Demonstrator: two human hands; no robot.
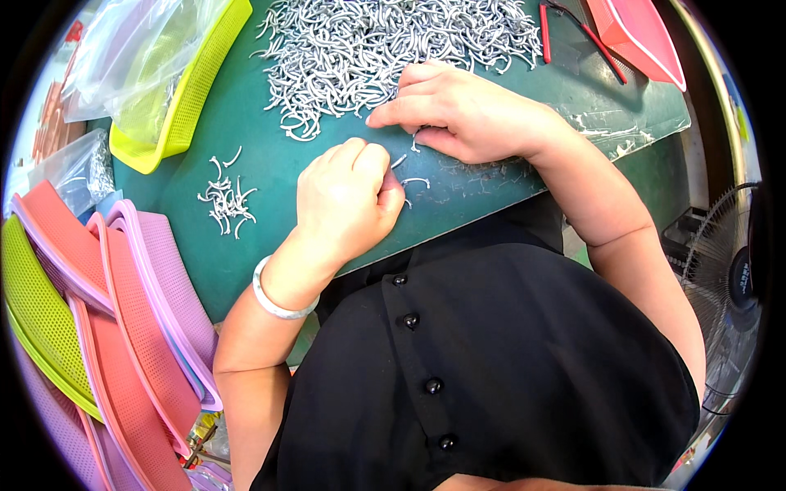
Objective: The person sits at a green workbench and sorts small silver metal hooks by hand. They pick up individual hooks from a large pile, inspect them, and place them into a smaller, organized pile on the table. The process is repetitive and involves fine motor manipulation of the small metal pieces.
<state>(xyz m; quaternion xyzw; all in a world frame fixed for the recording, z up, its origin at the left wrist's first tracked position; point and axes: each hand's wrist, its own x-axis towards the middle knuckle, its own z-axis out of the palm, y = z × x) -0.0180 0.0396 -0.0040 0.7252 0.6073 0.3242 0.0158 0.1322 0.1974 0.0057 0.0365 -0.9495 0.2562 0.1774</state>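
Note:
A large heap of small grey curved pieces (352, 57), like short bent cords or tubes, covers the far middle of the green table. My left hand (344, 200), with a pale bangle on its wrist, is closed in a fist near the table's front edge; what it holds is hidden. At the near edge of the heap, my right hand (458, 114) is bent with its index finger reaching left. One grey curved piece (415, 144) shows at its thumb tip. Between the hands and the edge lies a loose piece (417, 181). A small separate pile (227, 203) lies to the left.
A yellow-green basket (176, 123) with clear plastic bags stands at the far left. Stacked pink, purple and green baskets (155, 327) fill the near left. Red-handled pliers (545, 33) and a pink tray (639, 41) lie far right. A fan (720, 270) stands beside my right arm.

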